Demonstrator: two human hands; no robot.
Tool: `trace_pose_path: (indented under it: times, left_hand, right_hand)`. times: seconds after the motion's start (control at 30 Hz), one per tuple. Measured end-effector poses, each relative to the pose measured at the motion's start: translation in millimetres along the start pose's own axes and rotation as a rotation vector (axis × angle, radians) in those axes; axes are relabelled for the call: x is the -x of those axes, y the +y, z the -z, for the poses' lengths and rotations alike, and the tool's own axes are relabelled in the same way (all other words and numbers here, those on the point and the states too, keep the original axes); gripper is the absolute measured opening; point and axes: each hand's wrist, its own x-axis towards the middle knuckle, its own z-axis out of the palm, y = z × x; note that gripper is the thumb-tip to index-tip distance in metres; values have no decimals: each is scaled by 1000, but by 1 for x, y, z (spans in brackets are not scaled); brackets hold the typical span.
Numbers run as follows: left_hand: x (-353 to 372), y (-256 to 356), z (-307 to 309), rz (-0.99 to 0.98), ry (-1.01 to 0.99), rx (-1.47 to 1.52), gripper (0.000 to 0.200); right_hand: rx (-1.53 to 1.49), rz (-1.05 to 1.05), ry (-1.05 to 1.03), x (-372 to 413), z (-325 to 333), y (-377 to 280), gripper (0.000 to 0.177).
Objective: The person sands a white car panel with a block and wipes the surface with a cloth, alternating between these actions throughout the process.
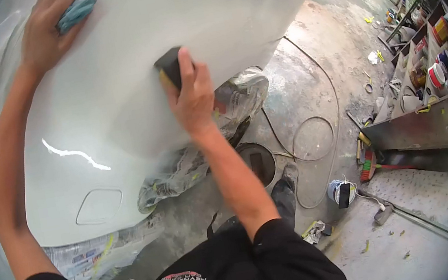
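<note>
A pale, whitish car body panel point(127, 85) spreads before me, with a fuel-flap outline point(99, 205) near its lower left. My left hand point(51, 29) rests at the upper left of the panel, its fingers closed around a folded blue-green cloth point(77, 14). Lower and to the right, my right hand point(193, 95) grips a dark sanding block point(170, 66) against the panel surface. The block's underside is hidden. Crumpled clear plastic and newsprint masking point(169, 181) hangs along the panel's lower edge.
A round bucket point(263, 148) stands by my foot, with a dark rectangular piece inside. A thin hose point(330, 129) loops across the floor. Shelves with cans point(436, 74) line the right side, beside a broom point(368, 167). A white tub point(337, 187) bears a phone-like dark object.
</note>
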Motion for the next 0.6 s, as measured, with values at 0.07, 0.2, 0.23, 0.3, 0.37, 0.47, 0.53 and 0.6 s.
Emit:
trace_pose_path:
  times: [0.07, 0.2, 0.23, 0.3, 0.37, 0.47, 0.53, 0.6]
  left_hand:
    - [-3, 1, -5, -47, 47, -74, 37]
    - [1, 2, 0, 10, 17, -22, 40]
    - [-4, 4, 2, 7, 21, -20, 40]
    - [-5, 9, 6, 43, 19, 16, 40]
    - [-10, 11, 8, 71, 29, 34, 41]
    - [-7, 14, 5, 95, 31, 36, 42]
    - [-8, 13, 4, 91, 28, 38, 42]
    - [-8, 12, 3, 85, 31, 46, 42]
  right_hand:
    - [-38, -3, 18, -29, -3, 33, 67]
    - [70, -525, 56, -91, -1, 109, 66]
    - [80, -520, 78, -89, -4, 106, 65]
    - [19, -385, 93, -65, -8, 77, 63]
    - [-16, -243, -35, -13, 2, 3, 64]
    - [-55, -67, 3, -6, 6, 10, 64]
    - [-65, -251, -24, -38, 4, 52, 64]
    - [13, -490, -45, -87, 3, 105, 65]
